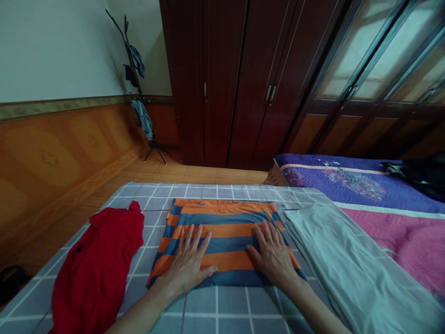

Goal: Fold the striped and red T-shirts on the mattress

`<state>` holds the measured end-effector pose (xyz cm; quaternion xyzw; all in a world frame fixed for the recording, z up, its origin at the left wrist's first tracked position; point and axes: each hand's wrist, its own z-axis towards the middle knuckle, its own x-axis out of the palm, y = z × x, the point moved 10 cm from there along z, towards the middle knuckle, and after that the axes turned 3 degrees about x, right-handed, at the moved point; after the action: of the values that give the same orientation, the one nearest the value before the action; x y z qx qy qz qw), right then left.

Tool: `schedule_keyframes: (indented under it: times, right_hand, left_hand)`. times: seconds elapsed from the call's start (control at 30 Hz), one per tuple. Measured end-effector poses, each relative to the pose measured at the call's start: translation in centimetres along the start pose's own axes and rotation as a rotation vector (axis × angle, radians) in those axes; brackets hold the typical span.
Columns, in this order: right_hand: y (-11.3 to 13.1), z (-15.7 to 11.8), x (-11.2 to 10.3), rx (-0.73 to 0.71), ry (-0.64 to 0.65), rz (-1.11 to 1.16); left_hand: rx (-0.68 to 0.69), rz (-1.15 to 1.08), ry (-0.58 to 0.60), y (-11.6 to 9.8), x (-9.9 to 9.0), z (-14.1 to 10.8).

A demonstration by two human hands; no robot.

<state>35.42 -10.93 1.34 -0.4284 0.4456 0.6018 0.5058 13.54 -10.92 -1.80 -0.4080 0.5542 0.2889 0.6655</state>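
Observation:
A folded shirt (225, 230) with orange and blue-grey stripes lies flat in front of me, its neckline at the far edge. My left hand (190, 260) rests palm down on its left half, fingers spread. On the right half lies my right hand (273, 253), also flat with the fingers stretched out. Neither hand grips the cloth. Left of the shirt is a crumpled red garment (100, 264). To the right, a pale grey-green piece of folded cloth (351, 264) stretches towards me.
Everything lies on a grey checked bed cover (200, 311). A purple and pink bedspread (368, 185) adjoins at the right, with dark cloth (420, 176) on it. Beyond the far edge are a tiled floor (208, 175), a dark wooden wardrobe (222, 93) and a coat stand (134, 69).

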Motion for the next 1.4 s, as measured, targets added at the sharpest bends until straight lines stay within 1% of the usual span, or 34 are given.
schedule_keyframes:
  times: [0.03, 0.1, 0.13, 0.17, 0.2, 0.23, 0.33, 0.37, 0.4, 0.43, 0.47, 0.5, 0.53, 0.6, 0.63, 0.67, 0.7, 0.73, 0.8, 0.87, 0.93, 1.03, 1.13, 1.17, 1.2, 1.33, 1.4]
  right_hand:
    - [2.1, -0.7, 0.1, -0.070, 0.023, 0.033]
    - [6.8, -2.4, 0.8, -0.262, 0.099, 0.110]
    - [8.4, -3.1, 1.1, -0.333, 0.132, 0.141]
    - [9.0, -3.5, 1.4, -0.365, 0.152, 0.158]
    - [8.5, -3.6, 1.6, -0.355, 0.155, 0.159]
    - [7.1, -3.3, 1.7, -0.305, 0.140, 0.145]
    - [0.4, -2.4, 1.3, -0.060, 0.044, 0.054]
    - [-1.4, -2.3, 1.0, 0.012, 0.011, 0.024]
    - [-2.4, -2.3, 0.7, 0.061, -0.018, 0.003]
    - [-2.5, -2.4, 0.4, 0.081, -0.039, -0.006]
    - [-1.8, -2.6, 0.2, 0.071, -0.050, -0.003]
    - [-0.4, -2.7, 0.2, 0.034, -0.046, 0.012]
    - [1.6, -2.6, 0.3, -0.031, -0.025, 0.038]
    - [5.6, -2.1, 0.9, -0.185, 0.058, 0.107]
    - [7.0, -1.4, 1.2, -0.240, 0.099, 0.138]
    - [7.6, -0.4, 1.4, -0.264, 0.129, 0.156]
    - [7.3, 0.8, 1.5, -0.248, 0.140, 0.158]
    - [6.4, 2.3, 1.4, -0.196, 0.131, 0.141]
    - [3.3, 5.0, 1.0, -0.035, 0.077, 0.077]
    - [1.0, 6.6, 0.6, 0.063, 0.033, 0.043]
    - [0.3, 7.3, 0.8, 0.067, 0.027, 0.041]
    - [0.3, 7.5, 1.2, 0.047, 0.044, 0.016]
    - [-0.7, 7.4, 0.6, 0.165, 0.016, -0.056]
    - [-0.6, 7.1, 0.4, 0.186, 0.003, -0.069]
    - [-0.1, 6.8, 0.3, 0.171, -0.001, -0.068]
    - [4.5, 3.9, 1.4, -0.063, 0.052, 0.008]
    - [5.7, 2.5, 2.0, -0.103, 0.068, 0.031]
  left_hand:
    - [0.001, 0.002, -0.003, 0.0, 0.0, 0.0]
    - [0.012, 0.009, -0.021, -0.1, 0.0, 0.0]
    - [0.020, 0.013, -0.030, -0.2, 0.0, -0.1]
    - [0.028, 0.015, -0.036, -0.2, 0.0, -0.1]
    - [0.034, 0.015, -0.038, -0.2, 0.0, -0.1]
    - [0.037, 0.013, -0.038, -0.1, 0.1, -0.1]
    - [0.044, 0.004, -0.031, 0.0, 0.2, -0.1]
    - [0.047, 0.000, -0.029, 0.1, 0.2, -0.1]
    - [0.050, -0.003, -0.027, 0.1, 0.3, -0.1]
    - [0.054, -0.004, -0.025, 0.1, 0.3, -0.1]
    - [0.054, -0.004, -0.026, 0.1, 0.3, -0.1]
    - [0.052, -0.003, -0.031, 0.1, 0.3, 0.0]
    - [0.050, -0.001, -0.037, 0.2, 0.3, 0.0]
    - [0.046, 0.005, -0.049, 0.2, 0.3, 0.0]
    - [0.047, 0.010, -0.053, 0.3, 0.4, 0.0]
    - [0.052, 0.015, -0.055, 0.3, 0.5, 0.0]
    - [0.056, 0.021, -0.060, 0.3, 0.6, -0.1]
    - [0.059, 0.028, -0.066, 0.3, 0.6, -0.1]
    - [0.060, 0.039, -0.083, 0.3, 0.7, -0.1]
    - [0.053, 0.042, -0.087, 0.3, 0.6, 0.0]
    - [0.046, 0.037, -0.064, 0.3, 0.6, 0.1]
    - [0.019, 0.022, 0.012, 0.2, 0.5, 0.2]
    - [-0.008, 0.020, 0.063, -0.1, 0.0, 0.3]
    - [-0.016, 0.023, 0.072, -0.2, -0.2, 0.2]
    - [-0.023, 0.026, 0.082, -0.3, -0.3, 0.2]
    - [-0.045, 0.021, 0.122, -0.3, -0.2, 0.0]
    - [-0.043, 0.014, 0.123, -0.3, -0.2, -0.1]
